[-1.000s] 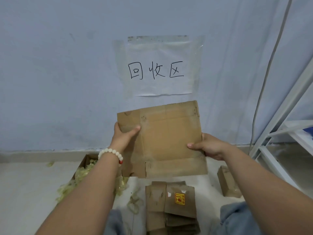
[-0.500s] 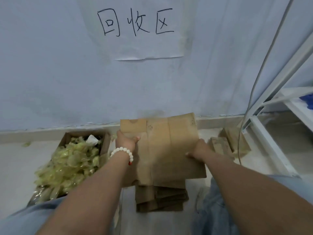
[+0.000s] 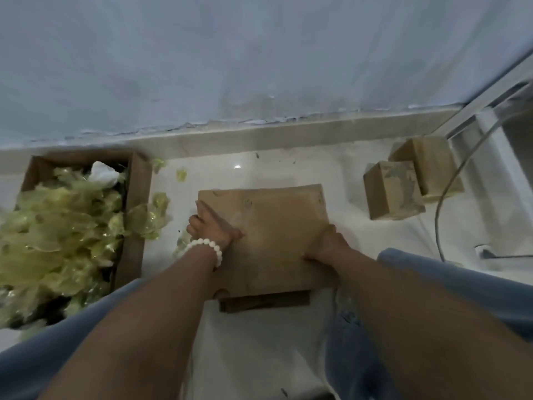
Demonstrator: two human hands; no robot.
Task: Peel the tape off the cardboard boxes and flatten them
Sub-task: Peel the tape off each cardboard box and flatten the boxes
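The flat box (image 3: 277, 235) is dull brown cardboard with a slightly rough face, the heap of tape (image 3: 57, 229) is shiny, crinkly yellowish plastic, the floor (image 3: 268, 171) is smooth glossy white tile, the bracelet (image 3: 212, 249) has smooth white beads, and the trousers (image 3: 476, 287) are soft blue cloth.

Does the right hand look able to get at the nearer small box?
Probably yes: only bare floor lies between the right hand and the box. But it grips the flat cardboard, so it must let go first.
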